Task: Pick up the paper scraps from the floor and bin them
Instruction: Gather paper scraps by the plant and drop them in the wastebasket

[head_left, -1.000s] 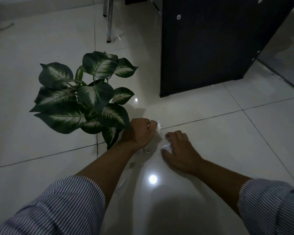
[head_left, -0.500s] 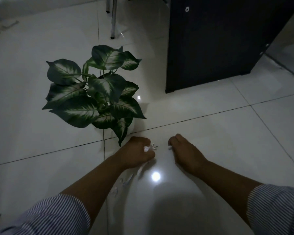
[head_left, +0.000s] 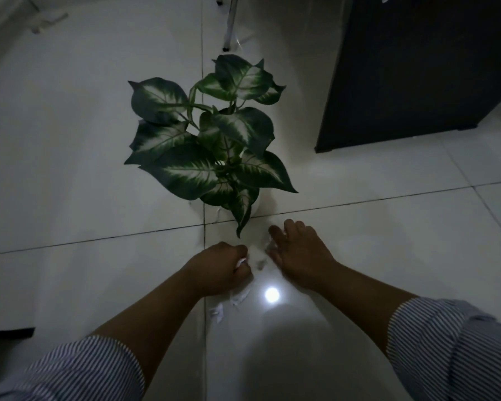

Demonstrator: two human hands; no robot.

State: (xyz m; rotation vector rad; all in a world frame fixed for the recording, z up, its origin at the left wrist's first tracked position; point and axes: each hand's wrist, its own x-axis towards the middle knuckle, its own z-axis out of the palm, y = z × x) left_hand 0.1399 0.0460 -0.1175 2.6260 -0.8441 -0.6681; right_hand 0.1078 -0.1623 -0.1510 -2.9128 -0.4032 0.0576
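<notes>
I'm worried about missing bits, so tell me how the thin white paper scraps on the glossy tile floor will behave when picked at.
The thin white paper scraps look flimsy and curled, so they will probably bend rather than lift stiffly. They look very light, and a sweeping hand may scatter them. The glossy tile floor looks smooth, so flat pieces may slide from the fingertips.

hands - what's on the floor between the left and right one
In the head view, a few white paper scraps lie on the glossy floor tile between the left hand and the right hand; nothing else shows there.
</notes>
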